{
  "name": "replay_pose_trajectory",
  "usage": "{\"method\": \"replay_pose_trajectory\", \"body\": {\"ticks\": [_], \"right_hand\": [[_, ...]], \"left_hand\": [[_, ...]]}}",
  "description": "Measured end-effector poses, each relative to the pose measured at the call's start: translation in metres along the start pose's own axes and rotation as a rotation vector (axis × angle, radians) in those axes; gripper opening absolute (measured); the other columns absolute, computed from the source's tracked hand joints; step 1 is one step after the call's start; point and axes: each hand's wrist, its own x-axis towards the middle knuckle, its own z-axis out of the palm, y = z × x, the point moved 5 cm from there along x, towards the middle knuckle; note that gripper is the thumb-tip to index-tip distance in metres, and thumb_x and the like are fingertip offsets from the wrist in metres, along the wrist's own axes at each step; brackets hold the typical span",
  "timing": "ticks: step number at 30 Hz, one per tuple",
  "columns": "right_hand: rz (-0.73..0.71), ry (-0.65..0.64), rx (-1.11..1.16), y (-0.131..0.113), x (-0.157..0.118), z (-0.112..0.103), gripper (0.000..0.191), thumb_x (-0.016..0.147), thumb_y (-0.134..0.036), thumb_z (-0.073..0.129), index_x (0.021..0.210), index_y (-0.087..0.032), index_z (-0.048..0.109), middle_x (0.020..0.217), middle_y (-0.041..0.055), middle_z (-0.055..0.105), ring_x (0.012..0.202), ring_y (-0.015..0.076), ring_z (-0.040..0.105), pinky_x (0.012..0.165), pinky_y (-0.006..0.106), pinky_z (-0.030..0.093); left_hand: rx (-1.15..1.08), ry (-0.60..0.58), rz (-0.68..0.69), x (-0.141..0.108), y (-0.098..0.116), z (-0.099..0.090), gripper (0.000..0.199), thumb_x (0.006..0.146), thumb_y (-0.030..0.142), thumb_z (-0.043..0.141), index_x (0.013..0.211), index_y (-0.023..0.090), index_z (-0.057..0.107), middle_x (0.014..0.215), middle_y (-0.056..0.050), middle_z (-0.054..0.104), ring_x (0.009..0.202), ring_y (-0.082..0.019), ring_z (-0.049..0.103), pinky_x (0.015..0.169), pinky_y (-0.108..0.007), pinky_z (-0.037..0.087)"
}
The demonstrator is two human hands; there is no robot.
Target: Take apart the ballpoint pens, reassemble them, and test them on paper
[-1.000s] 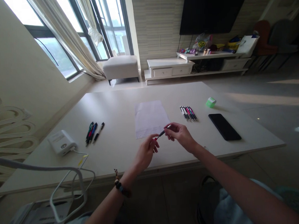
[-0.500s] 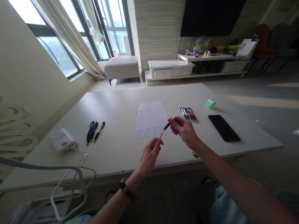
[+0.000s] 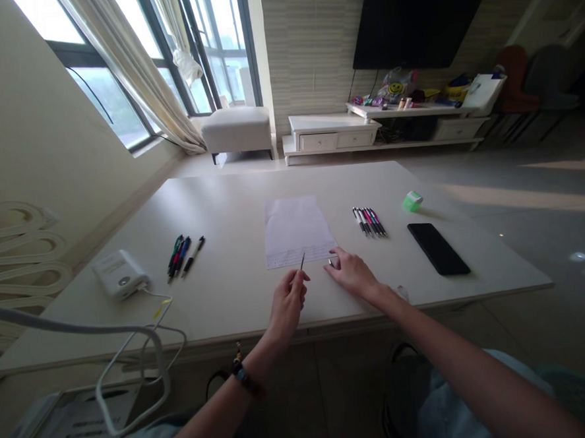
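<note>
This is a bright room with a big window (image 3: 105, 72), a long curtain (image 3: 129, 64), and a black TV (image 3: 422, 19) on the wall above a white TV stand (image 3: 334, 134). In front is a wide white table (image 3: 232, 203). On it lie a sheet of paper (image 3: 295, 225), a small pile of pens on the left (image 3: 178, 258), a neat row of pens on the right (image 3: 369, 222), a black phone (image 3: 438, 248), a small green block (image 3: 412, 201), and a white box (image 3: 121, 274) with a wire.

A moment ago, both hands were close together with a black pen between them. Now they have come apart, and that black pen does not show. The left hand (image 3: 288, 305) is closed and pinches a thin pen refill (image 3: 302, 261), which stands up just below the paper. The right hand (image 3: 353, 275) is lower and open, with its fingers (image 3: 336, 268) reaching down by the paper's corner. Right at those fingers is a tiny shiny bit (image 3: 331, 261). I cannot tell if they hold it.
</note>
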Motion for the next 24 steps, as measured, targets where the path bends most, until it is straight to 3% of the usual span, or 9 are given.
{"method": "replay_pose_trajectory", "body": {"ticks": [5,8,10,14,17,21,24], "right_hand": [[-0.034,0.038,0.031,-0.006,-0.003,-0.008,0.035,0.081,-0.034,0.058,0.111,-0.019,0.06,0.074,0.0054,0.067,0.073,0.021,0.063,0.067,0.028,0.042],[-0.106,0.123,0.258,-0.016,-0.006,-0.019,0.028,0.084,-0.04,0.053,0.093,-0.017,0.066,0.074,0.0054,0.065,0.067,0.0171,0.059,0.065,0.028,0.043],[-0.153,0.067,0.505,-0.027,-0.009,-0.02,0.032,0.085,-0.045,0.051,0.085,-0.016,0.066,0.07,0.0037,0.063,0.059,0.0138,0.055,0.059,0.026,0.043],[-0.184,-0.164,0.887,-0.049,-0.017,-0.01,0.033,0.078,-0.048,0.059,0.079,-0.015,0.064,0.061,-0.0003,0.058,0.049,0.0097,0.046,0.047,0.023,0.038],[-0.125,-0.148,0.985,-0.051,-0.011,-0.011,0.031,0.072,-0.046,0.064,0.078,-0.015,0.062,0.059,-0.001,0.056,0.048,0.0094,0.045,0.044,0.023,0.036],[0.025,0.02,0.832,-0.029,0.008,-0.023,0.028,0.076,-0.041,0.057,0.081,-0.014,0.063,0.059,-0.0001,0.057,0.048,0.0103,0.047,0.044,0.023,0.035],[-0.002,-0.039,0.419,-0.019,0.015,-0.021,0.019,0.073,-0.032,0.059,0.067,-0.015,0.064,0.063,0.0038,0.063,0.057,0.0133,0.054,0.053,0.024,0.039]], "left_hand": [[-0.006,-0.001,-0.006,0.0,0.0,0.002,0.04,0.074,0.057,0.055,0.076,0.018,0.05,0.054,0.008,0.034,0.044,-0.004,0.028,0.04,-0.016,0.019],[-0.015,-0.02,-0.019,-0.001,-0.003,0.005,0.04,0.074,0.057,0.054,0.076,0.018,0.05,0.054,0.008,0.034,0.043,-0.004,0.027,0.04,-0.016,0.019],[-0.017,-0.034,-0.036,-0.002,-0.005,0.008,0.04,0.075,0.058,0.053,0.076,0.018,0.051,0.055,0.008,0.034,0.043,-0.004,0.028,0.04,-0.016,0.019],[-0.017,-0.059,-0.045,-0.004,-0.01,0.013,0.04,0.077,0.057,0.051,0.076,0.018,0.05,0.055,0.007,0.035,0.044,-0.004,0.028,0.04,-0.016,0.02],[-0.02,-0.071,-0.047,-0.005,-0.012,0.014,0.039,0.078,0.057,0.051,0.076,0.017,0.049,0.056,0.007,0.035,0.044,-0.004,0.027,0.04,-0.016,0.02],[-0.016,-0.052,-0.071,-0.006,-0.012,0.01,0.038,0.076,0.056,0.053,0.076,0.017,0.05,0.056,0.008,0.034,0.044,-0.004,0.027,0.04,-0.016,0.019],[-0.01,-0.025,-0.072,-0.006,-0.011,0.005,0.039,0.074,0.056,0.054,0.076,0.017,0.05,0.055,0.008,0.033,0.044,-0.004,0.027,0.04,-0.015,0.018]]}}
